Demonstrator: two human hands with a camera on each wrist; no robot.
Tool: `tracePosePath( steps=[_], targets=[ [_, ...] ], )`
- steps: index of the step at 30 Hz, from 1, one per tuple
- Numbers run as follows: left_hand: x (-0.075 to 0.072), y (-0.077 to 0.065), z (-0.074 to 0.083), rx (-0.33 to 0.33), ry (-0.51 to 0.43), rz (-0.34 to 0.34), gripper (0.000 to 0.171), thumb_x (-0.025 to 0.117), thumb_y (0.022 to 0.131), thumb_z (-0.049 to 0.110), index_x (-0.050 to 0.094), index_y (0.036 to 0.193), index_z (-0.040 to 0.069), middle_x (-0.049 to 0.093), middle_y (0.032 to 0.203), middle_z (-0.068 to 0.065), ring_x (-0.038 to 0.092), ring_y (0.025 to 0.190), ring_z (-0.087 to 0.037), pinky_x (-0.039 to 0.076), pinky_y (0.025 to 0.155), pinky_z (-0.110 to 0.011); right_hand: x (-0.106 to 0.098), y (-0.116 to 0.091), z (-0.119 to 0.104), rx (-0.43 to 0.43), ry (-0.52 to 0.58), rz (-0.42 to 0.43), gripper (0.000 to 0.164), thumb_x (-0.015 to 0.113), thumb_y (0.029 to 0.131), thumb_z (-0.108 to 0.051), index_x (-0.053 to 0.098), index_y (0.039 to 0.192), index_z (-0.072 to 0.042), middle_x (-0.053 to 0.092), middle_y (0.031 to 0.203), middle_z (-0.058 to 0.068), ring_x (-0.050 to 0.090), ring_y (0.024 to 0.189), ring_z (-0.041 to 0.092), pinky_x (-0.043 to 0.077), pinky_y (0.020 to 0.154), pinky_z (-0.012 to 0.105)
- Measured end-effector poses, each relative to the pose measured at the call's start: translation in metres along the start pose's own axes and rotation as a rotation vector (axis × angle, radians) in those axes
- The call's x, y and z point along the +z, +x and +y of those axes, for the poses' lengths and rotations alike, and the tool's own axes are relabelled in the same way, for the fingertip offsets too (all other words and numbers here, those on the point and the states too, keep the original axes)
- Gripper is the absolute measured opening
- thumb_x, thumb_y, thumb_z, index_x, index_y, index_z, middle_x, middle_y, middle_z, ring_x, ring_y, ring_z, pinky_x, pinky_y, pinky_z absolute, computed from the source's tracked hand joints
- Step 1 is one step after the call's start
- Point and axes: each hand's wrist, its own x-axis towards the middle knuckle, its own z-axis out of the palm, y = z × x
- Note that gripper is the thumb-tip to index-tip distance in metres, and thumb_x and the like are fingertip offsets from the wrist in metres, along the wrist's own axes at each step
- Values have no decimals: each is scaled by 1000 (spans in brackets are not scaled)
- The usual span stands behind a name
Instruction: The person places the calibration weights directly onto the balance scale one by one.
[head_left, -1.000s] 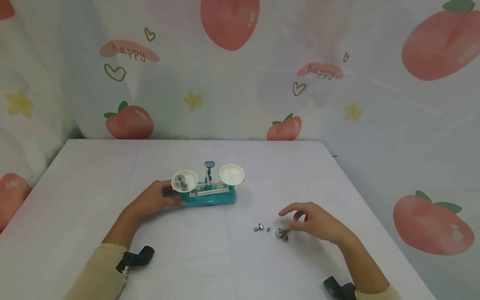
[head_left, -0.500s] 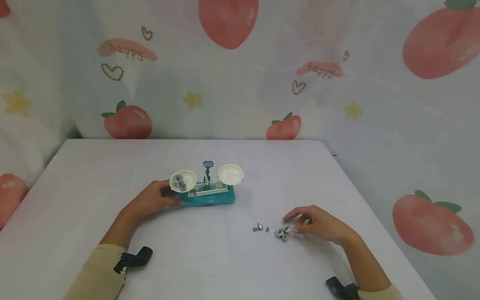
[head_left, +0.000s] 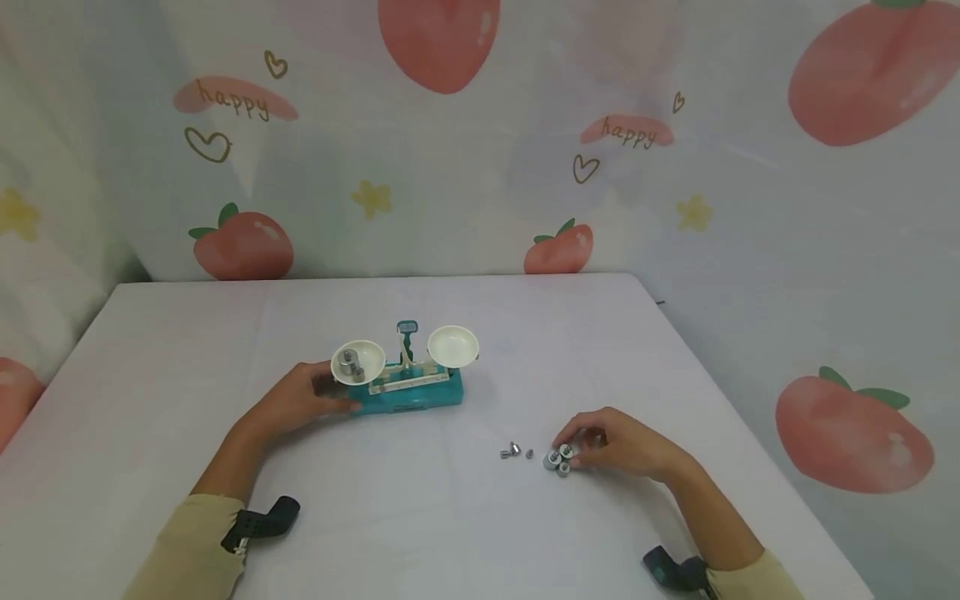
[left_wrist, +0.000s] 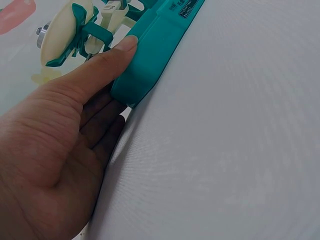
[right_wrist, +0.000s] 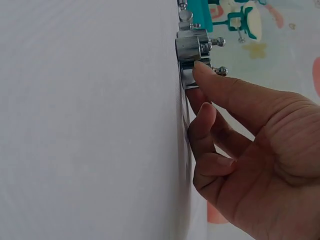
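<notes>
A teal balance scale [head_left: 408,398] with two cream pans stands mid-table in the head view. Metal weights [head_left: 348,363] sit in its left pan; the right pan [head_left: 453,347] holds nothing. My left hand [head_left: 296,400] grips the left end of the base, thumb on the front [left_wrist: 150,60], other fingers partly hidden behind. Farther right, my right hand [head_left: 626,446] pinches a knobbed metal weight [right_wrist: 188,77] between thumb and index finger, and this weight rests among a small cluster of weights [head_left: 552,460]. In the right wrist view its other fingers are curled.
Several smaller metal weights [head_left: 512,451] lie on the white tabletop [head_left: 390,508] left of the cluster. A fruit-patterned cloth backdrop [head_left: 465,183] rises behind the table. Black wrist cameras [head_left: 262,523] are strapped to both forearms.
My right hand drew back slightly from the weights, then came in again and closed thumb and finger on one. The left hand keeps its hold on the scale. The head view shifted a little.
</notes>
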Motion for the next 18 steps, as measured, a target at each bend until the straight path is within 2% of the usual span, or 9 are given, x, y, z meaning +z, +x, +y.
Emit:
tracePosePath(
  steps=[7,12,18],
  targets=[
    [0,0,-1,-8,-3,3,67,91,80,22,64,137,0,65,135,-18,55,131,-41,39,110,-62,3,3,1,22,-23,30,25,86,84,-10,79,106,-19,66,86,0,56,78,21,48,65,28],
    [0,0,0,-19,4,4,67,91,80,23,65,137,1,65,136,-17,54,131,-41,38,110,-62,4,4,0,47,-62,59,25,87,83,-10,79,104,-22,65,84,-2,57,78,21,49,65,28],
    [0,0,1,-7,3,6,67,91,80,24,65,138,3,65,135,-15,55,131,-39,39,110,-62,3,5,0,73,-58,96,22,88,83,-15,79,102,-21,65,83,-1,58,78,22,48,65,28]
  ],
)
